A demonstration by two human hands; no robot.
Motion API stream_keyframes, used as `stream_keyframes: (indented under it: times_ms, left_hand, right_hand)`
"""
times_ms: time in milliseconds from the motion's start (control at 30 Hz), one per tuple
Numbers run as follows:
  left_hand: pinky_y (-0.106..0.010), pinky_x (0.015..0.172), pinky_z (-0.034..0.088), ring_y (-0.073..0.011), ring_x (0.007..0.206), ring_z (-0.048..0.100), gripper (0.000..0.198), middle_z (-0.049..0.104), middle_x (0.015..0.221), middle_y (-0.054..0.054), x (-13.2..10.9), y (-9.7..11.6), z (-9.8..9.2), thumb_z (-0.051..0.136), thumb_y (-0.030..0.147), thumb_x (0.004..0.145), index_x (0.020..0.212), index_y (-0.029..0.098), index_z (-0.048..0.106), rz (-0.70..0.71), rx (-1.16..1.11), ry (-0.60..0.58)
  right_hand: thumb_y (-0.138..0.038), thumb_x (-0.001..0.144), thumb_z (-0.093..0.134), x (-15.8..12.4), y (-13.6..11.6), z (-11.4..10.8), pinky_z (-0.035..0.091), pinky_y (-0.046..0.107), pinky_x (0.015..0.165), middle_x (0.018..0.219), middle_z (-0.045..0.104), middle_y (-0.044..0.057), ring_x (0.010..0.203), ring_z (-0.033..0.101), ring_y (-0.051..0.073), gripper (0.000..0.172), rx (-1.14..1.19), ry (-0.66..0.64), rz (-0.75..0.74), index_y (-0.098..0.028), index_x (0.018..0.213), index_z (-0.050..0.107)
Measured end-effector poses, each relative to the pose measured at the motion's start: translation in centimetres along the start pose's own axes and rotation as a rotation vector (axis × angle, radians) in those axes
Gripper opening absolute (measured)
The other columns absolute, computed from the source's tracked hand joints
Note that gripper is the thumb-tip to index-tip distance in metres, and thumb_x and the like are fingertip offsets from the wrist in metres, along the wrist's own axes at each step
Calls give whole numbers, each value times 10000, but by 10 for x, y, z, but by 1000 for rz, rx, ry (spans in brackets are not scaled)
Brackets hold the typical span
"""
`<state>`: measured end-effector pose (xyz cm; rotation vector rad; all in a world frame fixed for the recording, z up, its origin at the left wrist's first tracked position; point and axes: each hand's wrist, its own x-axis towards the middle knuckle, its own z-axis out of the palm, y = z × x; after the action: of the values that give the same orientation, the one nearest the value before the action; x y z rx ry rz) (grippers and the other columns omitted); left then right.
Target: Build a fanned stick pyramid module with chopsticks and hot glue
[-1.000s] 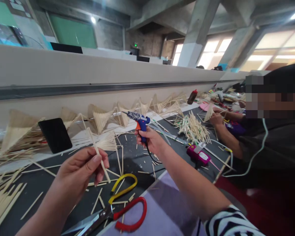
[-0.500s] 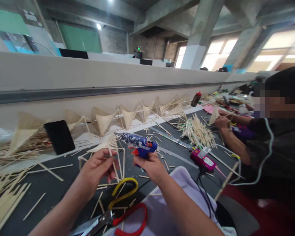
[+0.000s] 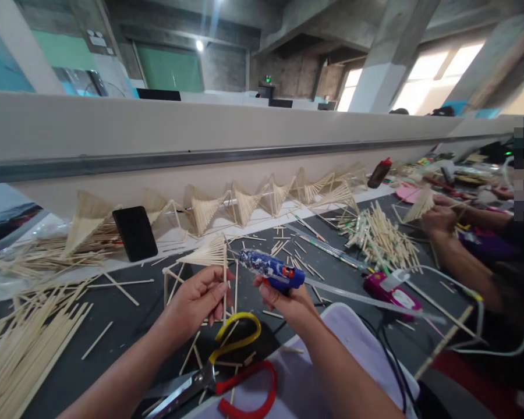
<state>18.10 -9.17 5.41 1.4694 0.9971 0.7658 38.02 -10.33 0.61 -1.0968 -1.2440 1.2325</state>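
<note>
My left hand [image 3: 196,297] pinches a thin wooden stick [image 3: 225,273], held upright beside a fan-shaped stick model [image 3: 205,254]. Whether the stick is joined to that model I cannot tell. My right hand [image 3: 293,305] grips a blue hot glue gun [image 3: 266,269], its nozzle pointing left close to the stick's upper end. A long translucent glue stick [image 3: 375,301] sticks out of the gun's back. Below my hands lie large scissors [image 3: 210,372] with one yellow and one red handle, over loose sticks and a pale lilac cloth [image 3: 332,343].
A black phone [image 3: 135,234] leans near a row of twisted stick models [image 3: 244,203] along the partition. Loose sticks [image 3: 39,343] cover the left side. A stick pile [image 3: 386,235] and a magenta power strip [image 3: 393,294] lie right. A co-worker's hands [image 3: 441,215] hold another model.
The view has turned left, so the scene sits further right. The glue gun looks more level, its nozzle close to the stick's top. Both hands keep their hold.
</note>
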Motion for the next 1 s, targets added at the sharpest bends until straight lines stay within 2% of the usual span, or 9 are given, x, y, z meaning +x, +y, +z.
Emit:
stream_keyframes:
  times_ms: [100, 200, 500, 667, 1000]
  left_hand:
    - [-194, 423, 383, -74, 455, 483, 301, 565, 650, 21, -1, 2, 0, 498, 371, 830, 1042, 159, 478, -11, 13, 13]
    - [-193, 419, 382, -75, 453, 481, 304, 567, 646, 18, 0, 1, 0, 505, 370, 824, 1041, 157, 483, -1, 19, 19]
    - [-183, 411, 380, -69, 436, 478, 253, 543, 621, 33, 1, -4, -1, 490, 366, 832, 997, 175, 487, 41, 27, 5]
    - [-182, 405, 384, -72, 445, 486, 256, 557, 645, 26, 0, -2, 1, 489, 364, 829, 1000, 174, 487, 16, 45, 5]
    - [-182, 401, 377, -67, 439, 481, 255, 568, 653, 19, 0, -3, 0, 490, 356, 828, 1002, 170, 488, 17, 24, 2]
  right_hand:
    - [-474, 677, 668, 1, 8, -1, 411, 257, 493, 762, 640, 55, 530, 486, 116, 353, -47, 69, -57, -166, 851, 669]
    - [-483, 648, 687, 3, 15, 0, 415, 263, 497, 688, 622, 45, 535, 496, 130, 358, -50, 114, -81, -166, 815, 667]
    - [-489, 686, 663, 2, 10, -2, 394, 247, 471, 655, 563, 18, 516, 458, 110, 329, -34, 96, -97, -172, 760, 618]
    - [-496, 694, 651, 1, 8, -2, 366, 245, 453, 561, 499, -5, 483, 440, 108, 340, -59, 81, -62, -162, 715, 588]
    - [-504, 664, 660, 2, 5, -1, 372, 257, 441, 522, 484, -10, 463, 439, 119, 342, -78, 99, -23, -176, 677, 564]
